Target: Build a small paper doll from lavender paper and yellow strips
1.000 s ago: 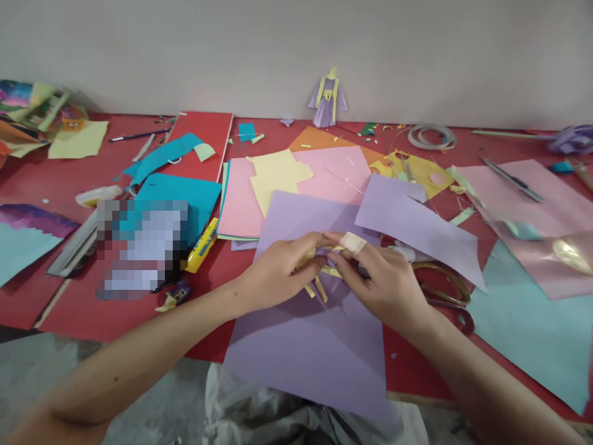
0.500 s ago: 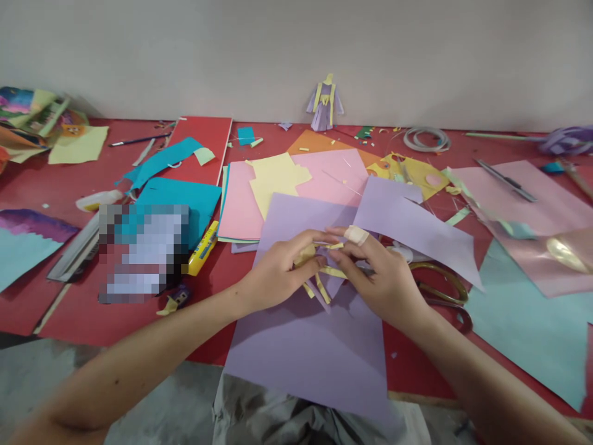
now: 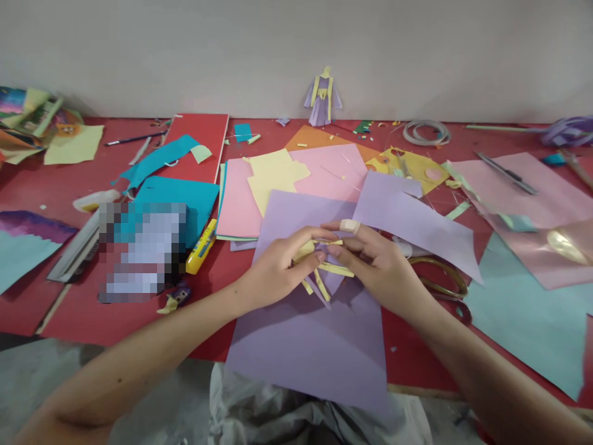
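Observation:
Over a large purple paper sheet (image 3: 310, 352), my left hand (image 3: 290, 262) is closed around a small folded paper piece (image 3: 320, 281) in purple and yellow, with narrow strips hanging from it. My right hand (image 3: 373, 256), a bandage on one finger, pinches the other side of the same piece. Thumbs and fingertips of both hands nearly meet, so much of the piece is hidden. Against the wall stands a purple and yellow paper dress figure (image 3: 323, 99). Scissors (image 3: 440, 278) lie by my right hand, partly under a cut purple sheet (image 3: 417, 222).
Pink paper (image 3: 238, 198) and a yellow scrap (image 3: 273, 176) lie behind the hands. To the left are a yellow glue stick (image 3: 201, 247), a blurred-out flat object (image 3: 143, 253) and a metal ruler (image 3: 78, 247). At right are a pen-like cutter (image 3: 507, 173) and light blue paper (image 3: 528, 315).
My right hand's fingers have shifted slightly left and flattened over the paper piece. Its yellow strip now shows further to the right. The whole view has moved slightly.

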Available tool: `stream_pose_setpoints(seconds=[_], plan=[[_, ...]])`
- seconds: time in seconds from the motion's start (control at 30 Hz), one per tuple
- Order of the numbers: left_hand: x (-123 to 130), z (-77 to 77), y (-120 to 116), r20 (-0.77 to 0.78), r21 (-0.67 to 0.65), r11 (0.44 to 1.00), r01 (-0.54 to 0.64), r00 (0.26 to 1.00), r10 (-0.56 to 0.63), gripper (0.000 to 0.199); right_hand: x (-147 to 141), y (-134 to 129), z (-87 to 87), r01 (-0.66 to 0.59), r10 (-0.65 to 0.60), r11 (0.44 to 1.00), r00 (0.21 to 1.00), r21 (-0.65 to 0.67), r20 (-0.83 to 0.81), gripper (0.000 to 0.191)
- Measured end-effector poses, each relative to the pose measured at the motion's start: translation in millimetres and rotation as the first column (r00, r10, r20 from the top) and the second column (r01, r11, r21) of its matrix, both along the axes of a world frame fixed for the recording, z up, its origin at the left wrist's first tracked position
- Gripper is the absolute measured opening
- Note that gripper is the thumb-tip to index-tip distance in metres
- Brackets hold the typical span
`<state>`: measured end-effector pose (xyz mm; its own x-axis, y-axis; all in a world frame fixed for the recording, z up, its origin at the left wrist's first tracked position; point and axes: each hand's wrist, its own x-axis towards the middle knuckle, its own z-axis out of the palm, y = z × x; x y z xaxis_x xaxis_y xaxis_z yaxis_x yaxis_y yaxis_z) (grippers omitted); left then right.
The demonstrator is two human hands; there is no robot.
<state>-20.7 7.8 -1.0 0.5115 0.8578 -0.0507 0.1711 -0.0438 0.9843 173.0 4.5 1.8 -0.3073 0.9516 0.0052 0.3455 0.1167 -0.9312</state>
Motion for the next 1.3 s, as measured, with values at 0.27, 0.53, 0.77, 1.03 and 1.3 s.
stream_pose_setpoints(seconds=[0.27, 0.53, 0.77, 1.03, 1.3], plan=[[-1.2, -2.4, 2.5, 0.147, -0.110, 0.994, -0.015, 0.989, 0.032, 0.023, 2.5, 2.4, -0.4, -0.092, 0.059, 0.981, 0.980, -0.173, -0.189, 0.040], [-1.3, -1.1, 1.7, 0.222, -0.125, 0.992, -0.020, 0.974, 0.048, 0.013, 1.8, 4.6, 7.3, -0.152, 0.035, 0.935, 0.938, -0.321, -0.344, 0.042], [-2.8, -0.8, 1.6, 0.165, -0.069, 0.997, -0.042, 0.985, 0.053, 0.011, 4.3, 5.4, 7.2, -0.082, -0.013, 0.937, 0.963, -0.340, -0.270, 0.042], [-2.0, -3.3, 1.5, 0.127, -0.035, 0.997, -0.071, 0.989, 0.075, 0.012, 1.8, 4.5, 8.5, -0.037, -0.034, 0.953, 0.974, -0.302, -0.226, 0.042], [-2.8, -0.4, 2.0, 0.060, 0.094, 0.977, -0.191, 0.981, 0.186, 0.016, 0.1, 0.9, -1.6, -0.046, 0.030, 0.992, 0.991, -0.117, -0.133, 0.035]])
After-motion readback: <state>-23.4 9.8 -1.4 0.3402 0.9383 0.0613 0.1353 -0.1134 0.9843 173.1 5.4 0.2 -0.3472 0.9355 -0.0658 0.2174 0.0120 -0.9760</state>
